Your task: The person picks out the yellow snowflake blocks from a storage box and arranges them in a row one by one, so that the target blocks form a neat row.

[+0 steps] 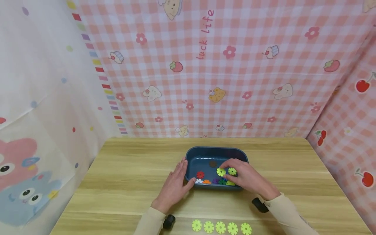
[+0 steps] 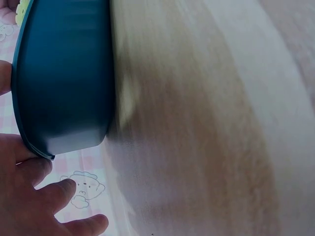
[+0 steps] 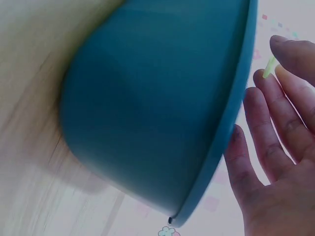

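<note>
Head view: right hand (image 1: 246, 175) pinches a lime-green, notched, plastic-looking disc (image 1: 221, 172) over the dark-blue, oblong, plastic-looking tray (image 1: 217, 151); left hand (image 1: 174, 190), fingers extended, touches its left rim. Judged step: picking out; next calls for setting it by the five matching discs (image 1: 220, 227) before the tray.

The words "luck life" (image 1: 205, 34), in pinkish-red, handwritten-style letters, run sideways, reading from bottom to top, on the pink-and-white checked cloth (image 1: 211, 76) behind the surface (image 1: 132, 173); at that cloth's lower edge, a small sideways letter (image 1: 204, 136) looks like "e".
</note>
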